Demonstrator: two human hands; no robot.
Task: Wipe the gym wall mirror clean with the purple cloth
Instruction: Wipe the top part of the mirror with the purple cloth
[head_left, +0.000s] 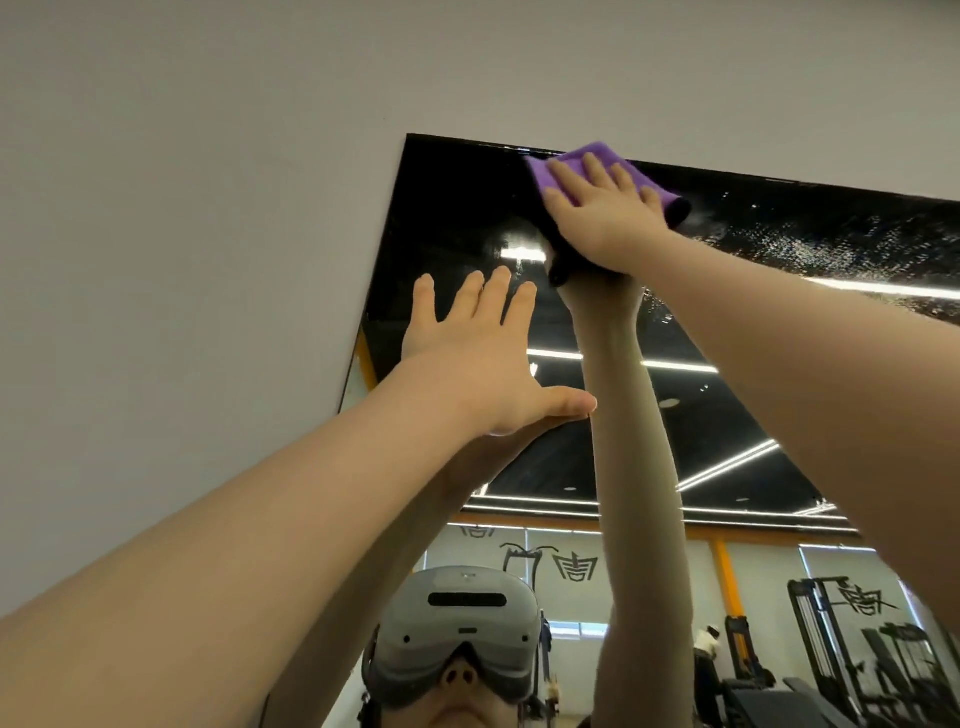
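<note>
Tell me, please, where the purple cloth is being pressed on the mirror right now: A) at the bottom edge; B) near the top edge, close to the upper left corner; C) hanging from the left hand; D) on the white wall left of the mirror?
B: the right hand presses the purple cloth flat on the mirror just under its top edge, while the left hand lies open lower down.

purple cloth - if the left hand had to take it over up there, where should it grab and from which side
Probably the lower right corner of the purple cloth, coming from below and the right. The right hand presses it flat on the mirror with straight fingers covering its middle; that corner sticks out past the fingers, clear of the top edge. The left hand rests open on the glass, lower left.
</note>
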